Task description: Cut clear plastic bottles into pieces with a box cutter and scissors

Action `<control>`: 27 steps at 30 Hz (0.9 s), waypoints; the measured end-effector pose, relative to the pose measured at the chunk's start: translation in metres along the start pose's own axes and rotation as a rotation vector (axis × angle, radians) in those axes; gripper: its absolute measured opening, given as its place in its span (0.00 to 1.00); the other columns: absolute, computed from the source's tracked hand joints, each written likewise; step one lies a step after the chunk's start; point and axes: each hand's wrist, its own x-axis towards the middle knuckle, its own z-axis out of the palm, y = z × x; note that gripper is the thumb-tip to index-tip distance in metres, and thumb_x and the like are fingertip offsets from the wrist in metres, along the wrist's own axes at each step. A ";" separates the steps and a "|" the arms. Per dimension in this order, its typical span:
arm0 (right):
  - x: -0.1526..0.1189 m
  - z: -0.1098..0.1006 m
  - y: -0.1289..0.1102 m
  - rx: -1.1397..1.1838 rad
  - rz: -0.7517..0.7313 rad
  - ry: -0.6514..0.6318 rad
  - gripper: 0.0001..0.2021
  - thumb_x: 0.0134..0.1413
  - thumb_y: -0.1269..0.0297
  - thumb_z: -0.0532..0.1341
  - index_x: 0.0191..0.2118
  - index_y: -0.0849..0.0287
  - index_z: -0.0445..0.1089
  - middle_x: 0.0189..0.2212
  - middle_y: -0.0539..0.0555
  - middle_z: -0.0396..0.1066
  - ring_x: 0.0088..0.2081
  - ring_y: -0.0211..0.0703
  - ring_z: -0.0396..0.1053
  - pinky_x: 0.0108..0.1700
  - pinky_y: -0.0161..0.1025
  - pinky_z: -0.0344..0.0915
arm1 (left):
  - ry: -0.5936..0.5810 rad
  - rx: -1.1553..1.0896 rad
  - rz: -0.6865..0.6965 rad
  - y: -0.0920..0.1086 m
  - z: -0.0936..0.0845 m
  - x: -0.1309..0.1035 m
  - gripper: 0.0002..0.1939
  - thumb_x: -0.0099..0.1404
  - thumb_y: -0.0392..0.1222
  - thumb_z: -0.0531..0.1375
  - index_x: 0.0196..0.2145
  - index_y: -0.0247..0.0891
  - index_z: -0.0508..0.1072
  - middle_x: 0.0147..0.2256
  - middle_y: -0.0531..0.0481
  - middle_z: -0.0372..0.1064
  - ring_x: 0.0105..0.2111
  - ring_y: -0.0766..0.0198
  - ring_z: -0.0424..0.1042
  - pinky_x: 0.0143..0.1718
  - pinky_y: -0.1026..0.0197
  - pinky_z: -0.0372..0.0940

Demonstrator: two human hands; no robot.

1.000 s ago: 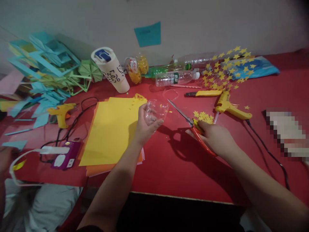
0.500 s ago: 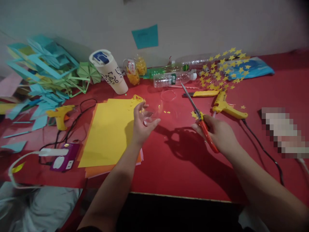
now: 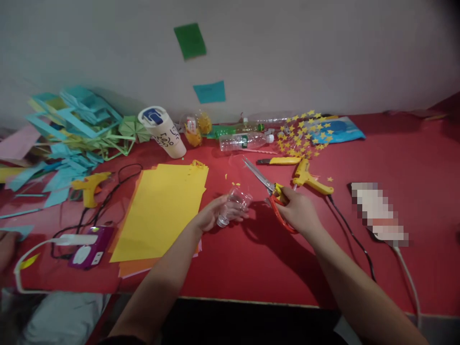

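My left hand (image 3: 219, 211) holds a clear plastic bottle piece (image 3: 235, 203), its threaded neck tilted down to the left. In my right hand (image 3: 296, 208) are red-handled scissors (image 3: 282, 218), their blades angled up to the left over the red table (image 3: 230, 268). A sheet of yellow paper (image 3: 158, 215) lies on orange and pink sheets left of my left hand. Small yellow scraps (image 3: 235, 184) rest just beyond the bottle piece. Near my right hand lie a yellow glue gun (image 3: 311, 179) and a yellow cutter (image 3: 283, 161).
Plastic bottles (image 3: 244, 141), yellow stars (image 3: 305, 134) and a white tumbler (image 3: 165, 136) line the back. Paper frames (image 3: 79, 120), another glue gun (image 3: 89, 187) and a purple power block (image 3: 89, 249) are left. A phone (image 3: 377, 211) lies right. Another person's hand (image 3: 7, 247) shows far left.
The view has tilted up and shifted. My left hand has turned, bringing the clear piece lower and closer to my right hand. Another person's hand has come in at the left edge.
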 end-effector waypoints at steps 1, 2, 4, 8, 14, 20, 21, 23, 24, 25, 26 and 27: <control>0.001 -0.002 0.001 0.020 0.005 0.005 0.18 0.46 0.45 0.56 0.23 0.51 0.51 0.17 0.49 0.59 0.20 0.40 0.55 0.25 0.36 0.49 | -0.019 -0.048 -0.048 -0.002 0.003 0.004 0.25 0.59 0.55 0.64 0.44 0.31 0.73 0.43 0.35 0.79 0.44 0.50 0.80 0.46 0.54 0.72; 0.002 -0.004 0.003 0.037 0.009 0.007 0.18 0.45 0.45 0.56 0.23 0.51 0.52 0.17 0.50 0.59 0.20 0.40 0.55 0.25 0.36 0.49 | -0.021 -0.087 -0.078 -0.003 0.005 0.010 0.23 0.61 0.53 0.63 0.44 0.30 0.74 0.45 0.34 0.79 0.47 0.49 0.79 0.50 0.54 0.71; 0.004 -0.007 0.006 0.065 0.006 0.007 0.16 0.45 0.47 0.56 0.24 0.51 0.53 0.17 0.50 0.60 0.20 0.41 0.56 0.25 0.36 0.49 | 0.032 -0.135 -0.106 0.000 0.006 0.023 0.19 0.65 0.50 0.58 0.42 0.29 0.74 0.45 0.34 0.79 0.48 0.51 0.79 0.53 0.54 0.69; 0.005 -0.010 0.009 0.104 -0.007 0.018 0.16 0.44 0.47 0.57 0.25 0.52 0.54 0.19 0.50 0.61 0.21 0.42 0.57 0.26 0.37 0.48 | 0.342 -0.132 0.026 0.019 0.002 0.054 0.13 0.66 0.46 0.55 0.36 0.33 0.73 0.37 0.40 0.80 0.43 0.56 0.80 0.44 0.59 0.73; 0.009 -0.011 0.013 0.368 0.027 0.011 0.19 0.41 0.44 0.60 0.22 0.51 0.53 0.17 0.48 0.58 0.21 0.39 0.53 0.25 0.37 0.47 | 0.480 0.073 0.273 0.035 0.011 0.065 0.22 0.57 0.52 0.64 0.46 0.40 0.69 0.38 0.48 0.76 0.31 0.63 0.77 0.29 0.64 0.67; 0.017 -0.002 0.013 0.854 0.107 -0.225 0.23 0.37 0.39 0.64 0.26 0.53 0.59 0.18 0.48 0.67 0.16 0.37 0.57 0.19 0.36 0.54 | 0.343 0.803 0.237 0.021 0.037 0.042 0.34 0.47 0.51 0.72 0.51 0.43 0.69 0.55 0.43 0.68 0.52 0.52 0.72 0.53 0.52 0.66; 0.018 0.000 0.013 0.859 0.110 -0.223 0.22 0.38 0.40 0.64 0.26 0.53 0.59 0.18 0.48 0.67 0.15 0.36 0.56 0.18 0.36 0.54 | 0.303 0.935 0.272 0.021 0.041 0.038 0.35 0.47 0.52 0.72 0.52 0.44 0.69 0.56 0.42 0.67 0.57 0.48 0.68 0.58 0.49 0.63; 0.018 0.005 0.012 0.873 0.116 -0.219 0.20 0.38 0.44 0.65 0.25 0.53 0.59 0.16 0.46 0.64 0.14 0.34 0.55 0.18 0.35 0.53 | 0.246 1.110 0.326 0.021 0.049 0.031 0.36 0.49 0.54 0.70 0.54 0.43 0.69 0.57 0.41 0.66 0.59 0.45 0.65 0.61 0.44 0.60; 0.018 0.007 0.011 0.877 0.117 -0.218 0.19 0.37 0.47 0.66 0.25 0.54 0.60 0.14 0.45 0.62 0.14 0.34 0.54 0.17 0.34 0.52 | 0.226 1.162 0.346 0.022 0.052 0.028 0.37 0.50 0.56 0.70 0.55 0.43 0.68 0.57 0.40 0.65 0.59 0.45 0.65 0.62 0.43 0.60; 0.018 0.009 0.010 0.879 0.116 -0.217 0.17 0.36 0.50 0.66 0.25 0.54 0.60 0.13 0.44 0.60 0.14 0.34 0.54 0.17 0.34 0.52 | 0.210 1.195 0.360 0.022 0.053 0.024 0.37 0.51 0.57 0.69 0.56 0.42 0.68 0.57 0.39 0.65 0.59 0.44 0.65 0.62 0.42 0.60; 0.017 0.010 0.009 0.882 0.111 -0.215 0.16 0.35 0.52 0.66 0.25 0.54 0.61 0.13 0.43 0.58 0.14 0.34 0.54 0.17 0.34 0.52 | 0.195 1.214 0.369 0.022 0.054 0.021 0.37 0.51 0.57 0.69 0.56 0.41 0.67 0.57 0.39 0.65 0.59 0.44 0.66 0.62 0.42 0.61; 0.017 0.012 0.008 0.883 0.103 -0.210 0.14 0.35 0.54 0.65 0.25 0.54 0.61 0.12 0.42 0.57 0.14 0.34 0.54 0.17 0.34 0.52 | 0.184 1.220 0.376 0.022 0.054 0.018 0.37 0.52 0.57 0.69 0.56 0.41 0.67 0.57 0.38 0.65 0.59 0.44 0.65 0.62 0.42 0.60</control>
